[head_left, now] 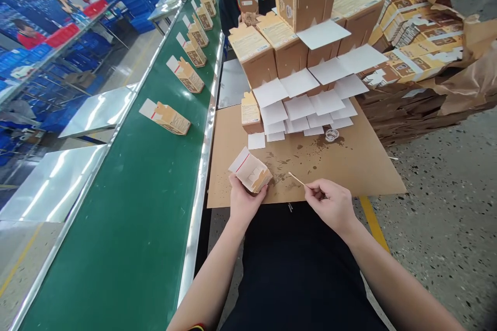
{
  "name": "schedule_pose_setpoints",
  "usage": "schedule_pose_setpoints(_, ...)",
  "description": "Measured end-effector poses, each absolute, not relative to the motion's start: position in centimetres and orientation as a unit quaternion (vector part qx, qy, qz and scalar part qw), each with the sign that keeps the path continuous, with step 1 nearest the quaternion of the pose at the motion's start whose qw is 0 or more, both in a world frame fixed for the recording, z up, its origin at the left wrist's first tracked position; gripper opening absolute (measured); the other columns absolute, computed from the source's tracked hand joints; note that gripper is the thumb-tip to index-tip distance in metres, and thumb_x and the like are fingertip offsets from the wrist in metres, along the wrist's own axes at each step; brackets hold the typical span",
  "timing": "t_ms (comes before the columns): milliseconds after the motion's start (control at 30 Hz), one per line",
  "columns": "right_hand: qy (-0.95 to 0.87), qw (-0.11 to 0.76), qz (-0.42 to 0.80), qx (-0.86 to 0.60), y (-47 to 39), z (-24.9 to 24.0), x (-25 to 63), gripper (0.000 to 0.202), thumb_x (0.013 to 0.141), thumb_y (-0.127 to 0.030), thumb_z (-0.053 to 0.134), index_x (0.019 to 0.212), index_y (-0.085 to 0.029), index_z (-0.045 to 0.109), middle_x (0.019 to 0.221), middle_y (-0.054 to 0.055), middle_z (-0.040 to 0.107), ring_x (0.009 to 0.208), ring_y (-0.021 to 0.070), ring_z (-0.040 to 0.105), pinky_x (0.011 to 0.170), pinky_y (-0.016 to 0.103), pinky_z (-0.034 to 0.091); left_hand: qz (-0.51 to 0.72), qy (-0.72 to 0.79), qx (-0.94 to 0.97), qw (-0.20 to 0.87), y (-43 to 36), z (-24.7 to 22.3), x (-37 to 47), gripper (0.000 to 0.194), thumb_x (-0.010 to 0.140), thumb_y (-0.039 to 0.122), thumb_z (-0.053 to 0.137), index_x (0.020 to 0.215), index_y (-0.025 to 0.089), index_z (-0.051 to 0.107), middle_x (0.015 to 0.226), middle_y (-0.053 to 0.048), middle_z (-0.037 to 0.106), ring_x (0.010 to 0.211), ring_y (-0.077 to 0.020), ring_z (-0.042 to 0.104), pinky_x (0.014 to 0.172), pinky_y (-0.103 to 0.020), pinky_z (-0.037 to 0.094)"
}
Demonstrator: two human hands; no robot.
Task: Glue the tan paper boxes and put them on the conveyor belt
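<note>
My left hand [245, 200] is closed around a small brown cardboard box [259, 180], its white-lined flap with a red strip standing up and its top open. Between the thumb and fingers of my right hand [329, 200] is a cotton swab [296, 179], its tip pointing left towards the box but apart from it. Both hands are over the near edge of a cardboard sheet [373, 176] marked with dark wet spots. A small clear glass dish [332, 135] stands farther back on that sheet, beside the stacked boxes.
Brown boxes [254, 57] with white flaps [298, 107] are stacked at the back of the sheet. To the left runs a green conveyor belt [128, 227] carrying several open boxes [171, 118]. A person [229, 10] stands beyond the stack. Flat cartons [411, 57] lie on the right.
</note>
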State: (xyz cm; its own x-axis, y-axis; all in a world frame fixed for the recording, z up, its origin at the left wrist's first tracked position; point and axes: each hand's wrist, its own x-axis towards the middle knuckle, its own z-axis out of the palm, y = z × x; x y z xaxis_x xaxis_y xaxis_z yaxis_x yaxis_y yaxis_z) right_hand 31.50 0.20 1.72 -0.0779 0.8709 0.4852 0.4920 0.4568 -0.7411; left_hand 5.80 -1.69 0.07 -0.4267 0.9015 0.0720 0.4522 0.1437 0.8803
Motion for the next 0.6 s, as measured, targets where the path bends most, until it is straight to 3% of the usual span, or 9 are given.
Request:
schedule_pose_setpoints(133, -0.695, 0.488, 0.204, -0.487, 0.6, 1.8, 31.9, 0.021, 0.099, -0.021, 0.069, 0.078, -0.026, 0.071, 0.065, -0.002, 0.07, 0.052, 0.0131, 0.062, 0.053, 0.025, 0.055, 0.545, 0.704, 0.408, 0.202, -1.7, 1.2, 0.9, 0.089, 0.065, 0.048, 0.106, 0.129, 0.029, 0.046, 0.13, -0.014, 0.074, 0.121, -0.0369, 0.079, 0.102, -0.055, 0.069)
schedule_pose_setpoints(267, -0.676, 0.487, 0.238, -0.5, 0.9, 1.6, 32.7, 0.021, 0.099, -0.027, 0.073, 0.079, -0.026, 0.073, 0.066, -0.001, 0.072, 0.053, 0.0147, 0.065, 0.053, 0.027, 0.057, 0.61, 0.714, 0.326, 0.107, -1.9, 3.3, -9.1, 0.102, 0.056, 0.047, 0.111, 0.127, 0.03, 0.04, 0.146, -0.015, 0.067, 0.137, -0.0356, 0.073, 0.12, -0.063, 0.06)
schedule_pose_setpoints(467, -0.663, 0.497, 0.276, -0.487, 2.1, 1.7, 31.8, 0.027, 0.102, -0.038, 0.075, 0.078, -0.026, 0.074, 0.066, -0.001, 0.072, 0.053, 0.0146, 0.065, 0.053, 0.027, 0.057, 0.561, 0.773, 0.268, 0.129, -0.6, 3.4, -18.2, 0.104, 0.047, 0.033, 0.111, 0.116, 0.031, 0.033, 0.128, -0.007, 0.069, 0.131, -0.0342, 0.076, 0.124, -0.071, 0.052)
schedule_pose_setpoints(600, -0.655, 0.5, 0.269, -0.5, 2.1, 1.9, 32.7, 0.029, 0.102, -0.039, 0.075, 0.076, -0.026, 0.074, 0.065, -0.001, 0.071, 0.053, 0.0147, 0.065, 0.054, 0.027, 0.057, 0.553, 0.793, 0.227, 0.115, -1.4, 2.3, -17.8, 0.1, 0.053, 0.022, 0.105, 0.121, 0.032, 0.031, 0.135, -0.01, 0.064, 0.147, -0.0346, 0.064, 0.132, -0.068, 0.042)
